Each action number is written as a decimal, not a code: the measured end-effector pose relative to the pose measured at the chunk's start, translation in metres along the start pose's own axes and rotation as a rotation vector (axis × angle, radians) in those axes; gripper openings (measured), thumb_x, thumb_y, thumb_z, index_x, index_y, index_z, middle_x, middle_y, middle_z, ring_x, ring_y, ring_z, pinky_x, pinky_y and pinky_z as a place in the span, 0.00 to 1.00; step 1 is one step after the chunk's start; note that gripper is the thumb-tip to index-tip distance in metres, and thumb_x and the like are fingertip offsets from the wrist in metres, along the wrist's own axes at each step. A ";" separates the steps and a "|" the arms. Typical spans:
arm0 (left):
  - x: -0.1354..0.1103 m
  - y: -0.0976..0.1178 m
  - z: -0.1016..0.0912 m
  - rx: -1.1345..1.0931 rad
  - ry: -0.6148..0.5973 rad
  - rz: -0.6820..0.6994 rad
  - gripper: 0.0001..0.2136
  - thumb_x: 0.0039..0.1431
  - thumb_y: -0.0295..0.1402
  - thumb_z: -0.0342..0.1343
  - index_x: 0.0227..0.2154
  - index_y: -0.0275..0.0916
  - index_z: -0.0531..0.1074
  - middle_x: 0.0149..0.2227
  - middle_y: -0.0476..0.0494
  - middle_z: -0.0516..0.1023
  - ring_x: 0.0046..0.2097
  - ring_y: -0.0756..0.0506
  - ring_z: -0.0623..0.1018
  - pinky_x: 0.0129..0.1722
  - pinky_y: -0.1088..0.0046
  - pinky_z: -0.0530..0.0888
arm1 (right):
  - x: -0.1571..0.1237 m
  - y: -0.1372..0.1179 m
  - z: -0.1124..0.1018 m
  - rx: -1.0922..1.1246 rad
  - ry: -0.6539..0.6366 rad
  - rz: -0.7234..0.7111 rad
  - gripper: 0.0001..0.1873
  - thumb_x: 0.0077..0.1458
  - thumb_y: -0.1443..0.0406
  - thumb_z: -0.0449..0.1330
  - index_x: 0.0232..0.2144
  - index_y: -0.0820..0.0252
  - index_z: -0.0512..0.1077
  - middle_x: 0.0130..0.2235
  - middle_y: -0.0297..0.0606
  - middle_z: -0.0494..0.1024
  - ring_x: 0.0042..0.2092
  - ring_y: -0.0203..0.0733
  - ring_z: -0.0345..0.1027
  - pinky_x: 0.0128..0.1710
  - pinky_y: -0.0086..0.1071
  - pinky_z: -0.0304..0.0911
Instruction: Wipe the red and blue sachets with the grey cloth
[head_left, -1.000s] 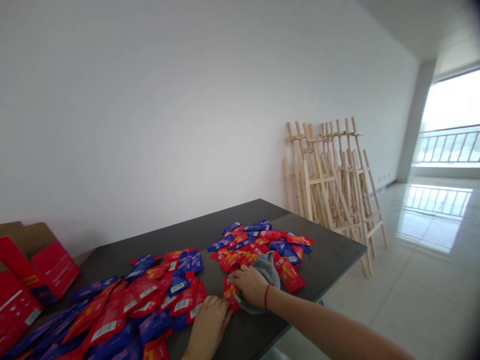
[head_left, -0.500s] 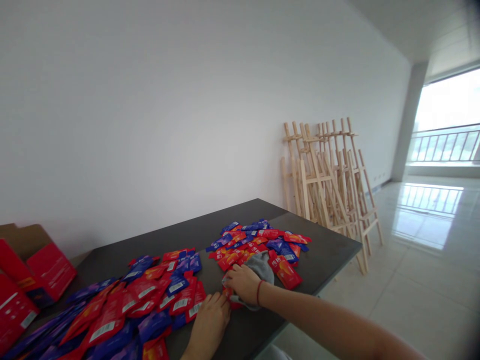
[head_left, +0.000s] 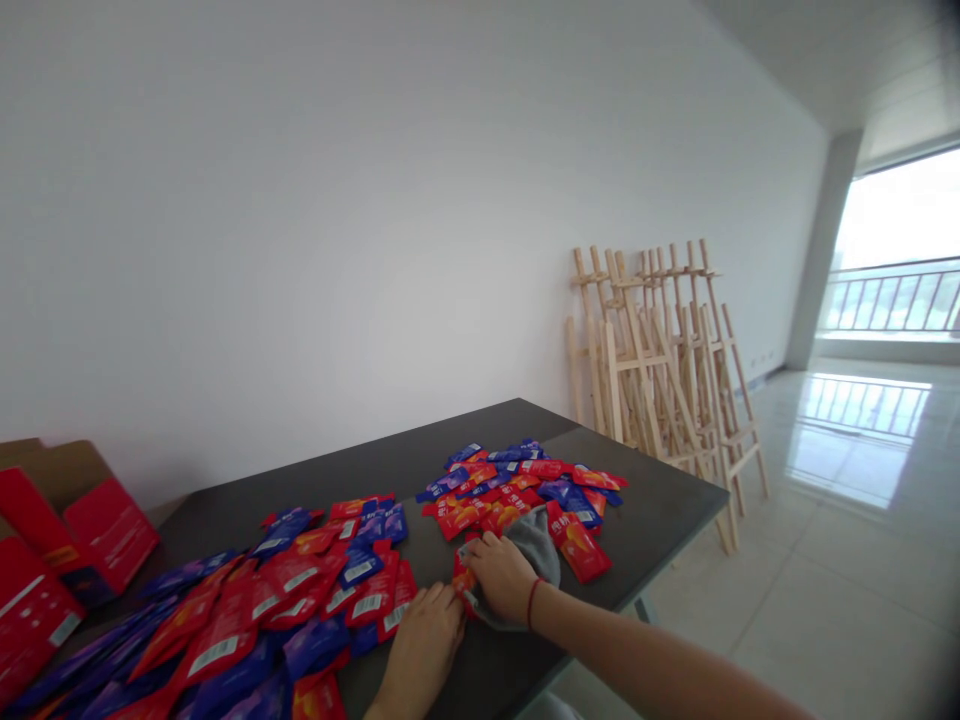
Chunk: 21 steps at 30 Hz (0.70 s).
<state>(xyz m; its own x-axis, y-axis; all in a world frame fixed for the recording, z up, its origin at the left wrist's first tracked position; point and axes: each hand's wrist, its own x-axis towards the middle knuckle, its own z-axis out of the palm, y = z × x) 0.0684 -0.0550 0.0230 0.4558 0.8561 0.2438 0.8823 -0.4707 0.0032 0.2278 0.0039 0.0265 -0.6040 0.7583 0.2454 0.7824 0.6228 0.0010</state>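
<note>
Under my right hand (head_left: 504,578) a grey cloth (head_left: 531,540) lies bunched, its fingers curled over it. The cloth presses on a red pouch (head_left: 463,580) with orange print, which is partly covered. My left hand (head_left: 429,632) rests low on the table with its fingers bent at the pouch's left edge, seemingly holding it down; the fingertips are partly hidden. Just right of the cloth lies another red pouch (head_left: 577,542), face up. Beyond both hands spreads a loose pile of red and blue pouches (head_left: 510,485).
A larger heap of red and blue pouches (head_left: 277,600), many showing barcodes, covers the left of the dark table (head_left: 450,428). Opened red cardboard boxes (head_left: 112,535) stand at far left. Wooden easels (head_left: 652,360) lean against the wall behind the table's right corner.
My right hand has slid slightly right and nearer with the grey cloth, showing more of the red pouch. My left hand stays at its edge. The view has shifted a little.
</note>
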 end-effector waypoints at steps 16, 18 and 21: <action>0.007 -0.010 -0.001 -0.320 0.230 -0.296 0.09 0.60 0.25 0.40 0.28 0.43 0.61 0.29 0.50 0.71 0.33 0.47 0.75 0.35 0.71 0.70 | -0.032 0.006 0.011 0.405 0.230 0.146 0.38 0.46 0.76 0.49 0.62 0.67 0.61 0.62 0.46 0.63 0.63 0.47 0.53 0.64 0.41 0.46; 0.007 -0.012 -0.002 -0.349 0.233 -0.309 0.09 0.58 0.25 0.41 0.26 0.44 0.59 0.28 0.52 0.71 0.31 0.48 0.75 0.33 0.72 0.70 | -0.031 0.003 0.012 0.426 0.231 0.170 0.39 0.46 0.76 0.49 0.63 0.67 0.58 0.63 0.46 0.62 0.63 0.47 0.53 0.65 0.42 0.47; 0.009 -0.011 0.001 -0.427 0.192 -0.300 0.05 0.57 0.27 0.44 0.29 0.44 0.61 0.28 0.52 0.72 0.31 0.47 0.76 0.33 0.71 0.71 | -0.029 0.002 0.011 0.473 0.226 0.164 0.39 0.47 0.75 0.50 0.64 0.66 0.56 0.62 0.47 0.64 0.63 0.47 0.55 0.64 0.43 0.48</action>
<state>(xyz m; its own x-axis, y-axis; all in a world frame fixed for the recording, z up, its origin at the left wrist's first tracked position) 0.0629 -0.0422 0.0244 0.1269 0.9303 0.3441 0.8259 -0.2912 0.4828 0.2454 -0.0142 0.0092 -0.3911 0.8252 0.4075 0.6787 0.5576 -0.4779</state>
